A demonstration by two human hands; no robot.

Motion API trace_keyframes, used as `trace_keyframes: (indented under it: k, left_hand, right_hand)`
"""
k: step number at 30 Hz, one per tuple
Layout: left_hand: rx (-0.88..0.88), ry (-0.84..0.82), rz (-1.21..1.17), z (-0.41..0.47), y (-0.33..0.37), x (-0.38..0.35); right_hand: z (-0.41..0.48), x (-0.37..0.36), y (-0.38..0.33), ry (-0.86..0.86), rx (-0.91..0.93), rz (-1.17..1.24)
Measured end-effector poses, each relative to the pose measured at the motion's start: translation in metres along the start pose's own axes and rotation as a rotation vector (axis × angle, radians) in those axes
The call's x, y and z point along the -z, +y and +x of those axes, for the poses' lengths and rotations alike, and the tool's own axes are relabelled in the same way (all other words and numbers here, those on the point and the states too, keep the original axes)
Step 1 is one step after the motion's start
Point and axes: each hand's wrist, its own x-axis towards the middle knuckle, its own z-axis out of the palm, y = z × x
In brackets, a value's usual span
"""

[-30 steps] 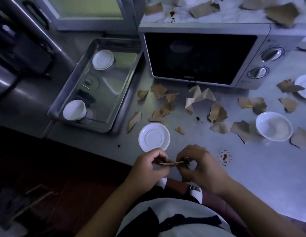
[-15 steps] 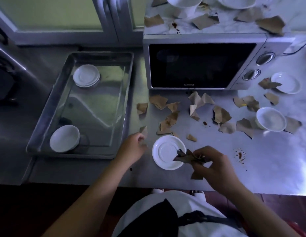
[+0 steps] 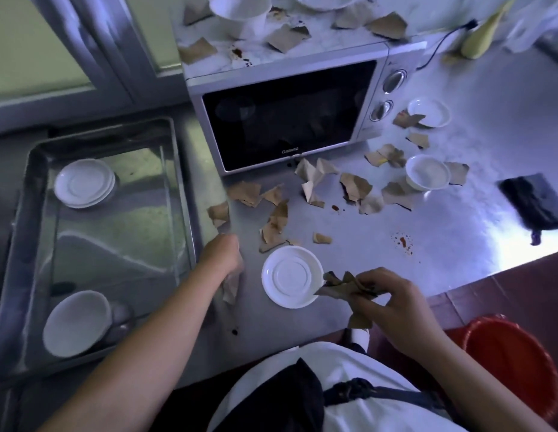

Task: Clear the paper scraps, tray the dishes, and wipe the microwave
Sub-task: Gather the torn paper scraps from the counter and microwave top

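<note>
tray [image 3: 25,232] left of microwave [image 3: 290,116], scraps [image 3: 274,226] before

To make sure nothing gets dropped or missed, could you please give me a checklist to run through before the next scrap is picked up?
1. Right hand grip on the scrap bundle: ok, fingers are curled round it.
2. Left hand holding a scrap: cannot tell, it is blurred.
3. Loose scraps cleared: not ok, many lie before the microwave.
4. Saucer in the tray: not ok, it sits outside the tray.
5. Microwave top ready to wipe: not ok, paper pieces and white dishes lie on it.
</note>
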Motion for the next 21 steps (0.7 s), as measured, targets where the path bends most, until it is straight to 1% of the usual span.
trace_keyframes:
  k: [2,5,7,10,13,15,18,21]
  left_hand:
    - [-0.024,0.006,-0.008,-0.004,-0.001,0.007]
    - [-0.071,0.084,-0.097,-0.018,-0.004,0.026]
    - [-0.125,0.137,-0.264,-0.038,-0.002,0.039]
    - [-0.240,0.186,-0.633,-0.082,0.012,0.047]
    - [-0.294,0.119,-0.996,-0.124,0.030,0.039]
    - [-0.303,0.048,-1.146,-0.143,0.039,0.032]
    - [-0.286,-0.028,-1.298,-0.160,0.046,0.027]
    - [-0.296,-0.071,-1.339,-0.167,0.045,0.027]
  right_hand:
    - [-0.004,-0.001,0.000,0.016,-0.025,0.020]
    - [-0.008,-0.003,-0.003,0.019,-0.015,0.010]
    - [-0.008,-0.006,-0.006,-0.008,0.006,-0.035]
    - [-0.006,-0.014,-0.015,-0.074,0.060,-0.029]
    - [-0.001,-0.024,-0.028,-0.110,0.164,0.019]
    - [0.003,-0.028,-0.035,-0.120,0.204,0.044]
    - [0.008,-0.033,-0.041,-0.159,0.221,0.042]
    - [0.008,-0.036,-0.042,-0.169,0.230,0.079]
